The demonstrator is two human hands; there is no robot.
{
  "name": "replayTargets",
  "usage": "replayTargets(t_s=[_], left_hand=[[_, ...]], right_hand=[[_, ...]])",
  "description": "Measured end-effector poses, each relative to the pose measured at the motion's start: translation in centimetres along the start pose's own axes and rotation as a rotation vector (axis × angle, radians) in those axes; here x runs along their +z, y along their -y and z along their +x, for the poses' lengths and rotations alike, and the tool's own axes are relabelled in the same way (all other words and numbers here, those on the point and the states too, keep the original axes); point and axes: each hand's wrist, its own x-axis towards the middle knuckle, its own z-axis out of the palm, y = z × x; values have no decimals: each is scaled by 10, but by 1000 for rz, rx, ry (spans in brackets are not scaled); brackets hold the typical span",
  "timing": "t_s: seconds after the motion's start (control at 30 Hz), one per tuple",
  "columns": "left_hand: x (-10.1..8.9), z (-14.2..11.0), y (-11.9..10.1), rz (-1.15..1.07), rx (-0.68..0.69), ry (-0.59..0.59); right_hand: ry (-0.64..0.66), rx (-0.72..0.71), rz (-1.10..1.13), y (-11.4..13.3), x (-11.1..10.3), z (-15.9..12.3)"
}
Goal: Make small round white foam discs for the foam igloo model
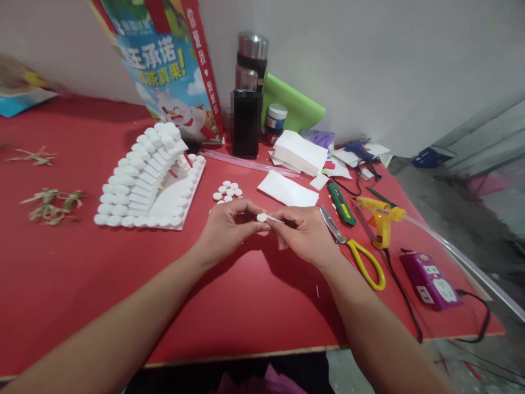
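Note:
Both hands meet over the middle of the red table, fingers pinched together. Between the fingertips sits a small white roll (262, 218) with a thin strip trailing to the right. My left hand (225, 227) closes on its left side, and my right hand (307, 232) grips the strip end; part of it is hidden by the fingers. Just behind my left hand lie several small white discs (228, 190). A white model (164, 208) with curved steps, edged by rows of similar rounded pieces, stands to the left. White sheets (287, 189) lie behind my right hand.
At the right are yellow-handled scissors (365, 265), a green utility knife (341, 203), a yellow glue gun (382, 216) with a cable, and a purple power strip (430, 282). A bag (164, 71), a phone (246, 125) and a flask (253, 54) stand behind. Dried twists (53, 205) lie left.

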Motion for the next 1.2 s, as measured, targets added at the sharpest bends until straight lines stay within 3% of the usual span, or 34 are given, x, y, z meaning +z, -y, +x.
replayTargets(t_s=[0.17, 0.4, 0.5, 1.03, 1.2], left_hand=[[-6, 2, 2, 126, 126, 29], [-9, 6, 1, 206, 209, 23], [-9, 6, 1, 210, 211, 7], [-8, 5, -1, 215, 174, 1], [-7, 4, 2, 166, 92, -28]], right_hand=[[-43, 22, 20, 3, -3, 0], [147, 494, 739, -6, -13, 13], [209, 552, 862, -10, -11, 15], [173, 612, 884, 0, -8, 10], [60, 464, 591, 1, -1, 7]])
